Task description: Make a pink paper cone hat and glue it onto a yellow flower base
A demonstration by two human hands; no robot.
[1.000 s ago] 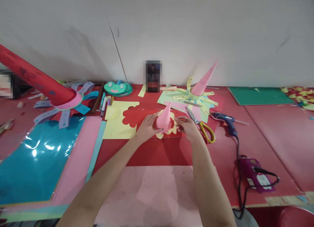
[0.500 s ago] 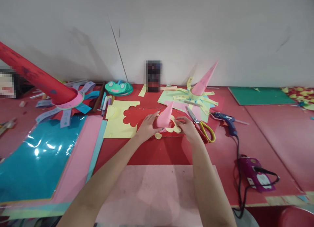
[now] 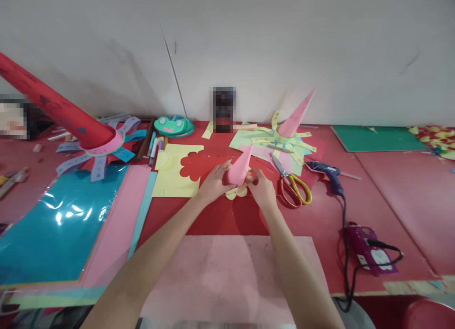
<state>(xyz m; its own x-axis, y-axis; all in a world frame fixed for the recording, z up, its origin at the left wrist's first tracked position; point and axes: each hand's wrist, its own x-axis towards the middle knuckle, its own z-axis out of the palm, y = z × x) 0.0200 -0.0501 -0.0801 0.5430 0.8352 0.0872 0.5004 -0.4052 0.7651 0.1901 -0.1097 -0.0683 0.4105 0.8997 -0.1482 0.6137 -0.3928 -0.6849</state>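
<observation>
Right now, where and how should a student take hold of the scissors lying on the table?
Best by the red and yellow handles, probably from the near right side with the right hand: the scissors lie with both handles toward the near right, while the blades point away and to the left.

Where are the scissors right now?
The scissors lie right of centre in the head view, just right of the person's right hand and left of the blue glue gun, blades pointing away from the person.
</observation>
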